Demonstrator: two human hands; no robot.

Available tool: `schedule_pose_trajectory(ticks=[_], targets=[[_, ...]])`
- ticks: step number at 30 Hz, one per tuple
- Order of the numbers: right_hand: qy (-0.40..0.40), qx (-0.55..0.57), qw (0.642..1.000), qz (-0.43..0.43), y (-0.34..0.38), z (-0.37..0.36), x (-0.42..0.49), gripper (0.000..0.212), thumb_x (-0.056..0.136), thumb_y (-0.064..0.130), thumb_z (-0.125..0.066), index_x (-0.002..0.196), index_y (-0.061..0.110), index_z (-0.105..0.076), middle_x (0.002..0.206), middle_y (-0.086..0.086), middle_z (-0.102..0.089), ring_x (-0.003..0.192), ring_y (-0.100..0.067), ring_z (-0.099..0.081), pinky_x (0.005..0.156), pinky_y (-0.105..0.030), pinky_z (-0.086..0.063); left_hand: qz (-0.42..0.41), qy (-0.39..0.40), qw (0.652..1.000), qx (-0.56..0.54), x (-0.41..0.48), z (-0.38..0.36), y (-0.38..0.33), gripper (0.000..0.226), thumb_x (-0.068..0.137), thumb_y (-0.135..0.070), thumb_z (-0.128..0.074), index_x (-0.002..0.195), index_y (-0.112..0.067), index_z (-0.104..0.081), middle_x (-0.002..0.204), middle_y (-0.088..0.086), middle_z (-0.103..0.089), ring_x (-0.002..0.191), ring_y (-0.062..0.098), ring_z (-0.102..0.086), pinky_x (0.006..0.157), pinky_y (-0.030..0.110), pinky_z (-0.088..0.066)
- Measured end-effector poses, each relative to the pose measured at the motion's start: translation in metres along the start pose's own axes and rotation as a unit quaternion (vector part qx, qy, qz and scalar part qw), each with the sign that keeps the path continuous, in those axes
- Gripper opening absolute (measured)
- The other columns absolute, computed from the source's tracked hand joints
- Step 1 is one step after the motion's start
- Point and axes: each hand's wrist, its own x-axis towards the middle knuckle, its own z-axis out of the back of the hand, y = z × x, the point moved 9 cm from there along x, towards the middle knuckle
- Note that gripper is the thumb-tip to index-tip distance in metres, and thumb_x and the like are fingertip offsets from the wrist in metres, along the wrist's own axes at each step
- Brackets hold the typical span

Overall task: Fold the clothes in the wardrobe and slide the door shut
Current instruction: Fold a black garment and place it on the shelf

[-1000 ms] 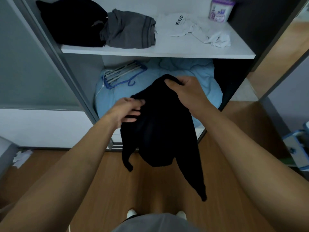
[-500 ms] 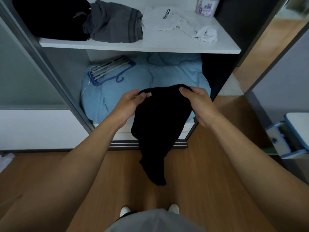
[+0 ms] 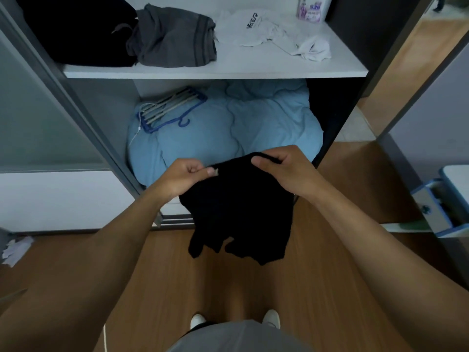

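Wood floor [image 3: 165, 275] meets the open wardrobe [image 3: 101, 110], a blue quilt [image 3: 228, 130] inside at twelve o'clock. Before it, the left hand [image 3: 182, 176] and right hand [image 3: 286, 168] pinch the top edge of a black garment [image 3: 241, 207] at nine and three; it hangs free.

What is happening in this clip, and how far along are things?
A person stands at an open wardrobe, holding a black garment up in front of it. The left hand pinches its top edge on one side and the right hand grips the other side, so the rest hangs above the wooden floor. On the shelf lie a black pile, a grey bundle and a crumpled white garment. The sliding door is not yet shut.
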Motion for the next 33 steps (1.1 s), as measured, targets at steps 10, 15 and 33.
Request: schedule_pose_trajectory(ticks=[10, 15, 33], targets=[[-0.196, 0.277, 0.94, -0.037, -0.041, 0.047, -0.01, 0.023, 0.1, 0.029, -0.061, 0.099, 0.013, -0.078, 0.101, -0.012, -0.077, 0.095, -0.025, -0.074, 0.081, -0.031, -0.059, 0.103, 0.044, 0.983, -0.143, -0.017, -0.022, 0.052, 0.065, 0.067, -0.081, -0.065, 0.078, -0.018, -0.079, 0.082, 0.005, -0.077, 0.077, 0.015, -0.073, 0.07, 0.02, -0.054], [-0.29, 0.363, 0.883, -0.072, -0.068, 0.064, -0.019, 0.021, 0.098, 0.029, -0.064, 0.094, 0.015, -0.079, 0.1, -0.009, -0.078, 0.094, -0.022, -0.074, 0.078, -0.03, -0.059, 0.088, 0.139, 0.975, -0.146, -0.014, -0.037, 0.042, 0.046, 0.072, -0.046, -0.082, 0.1, -0.009, -0.076, 0.093, 0.008, -0.077, 0.082, 0.017, -0.072, 0.071, 0.02, -0.057], [-0.363, 0.005, 0.921, -0.142, -0.131, 0.08, -0.048, 0.061, 0.1, 0.023, -0.06, 0.042, 0.035, -0.044, 0.044, 0.02, -0.04, 0.042, 0.0, -0.035, 0.048, -0.019, -0.032, 0.109, 0.144, 0.983, -0.037, -0.021, -0.035, 0.042, 0.026, 0.088, -0.035, -0.074, 0.085, -0.009, -0.075, 0.08, 0.004, -0.075, 0.073, 0.015, -0.07, 0.067, 0.02, -0.053]])
